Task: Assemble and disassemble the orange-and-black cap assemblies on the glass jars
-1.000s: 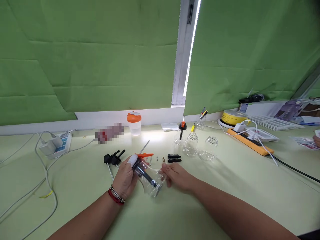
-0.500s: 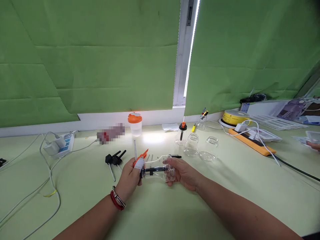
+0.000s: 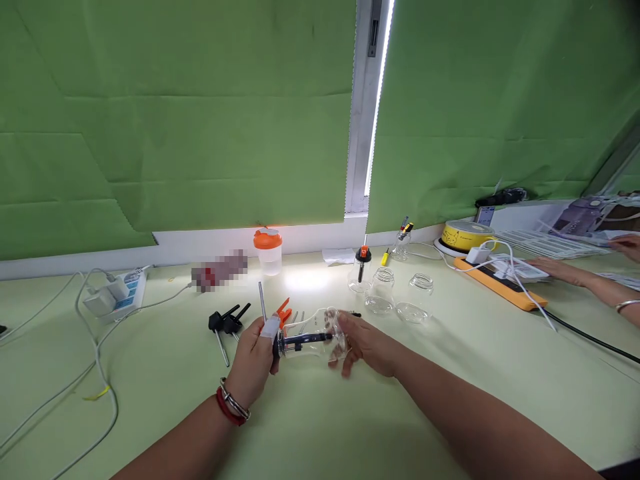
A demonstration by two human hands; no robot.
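Note:
A clear plastic bottle [image 3: 315, 340] lies on its side between my hands, with a black tube running inside it. My left hand [image 3: 253, 363], with a white bandage on one finger, is closed on the bottle's neck end and its black and orange sprayer head [image 3: 283, 313]; a thin metal rod [image 3: 261, 303] sticks up above it. My right hand [image 3: 367, 345] is closed round the bottle's base. Both hands hover just over the pale green table [image 3: 320, 427].
Black sprayer parts with metal rods [image 3: 226, 321] lie left of my hands. Clear jars [image 3: 400, 297] and an orange-lidded cup [image 3: 269, 250] stand behind. A power strip [image 3: 114, 293] with cables sits at left, an orange power strip [image 3: 500, 280] at right. Another person's arms [image 3: 585, 283] reach in at far right.
The bottle has turned from slanting toward me to lying level between my hands. My right hand has taken hold of its base. Another person's arms have come in at the right.

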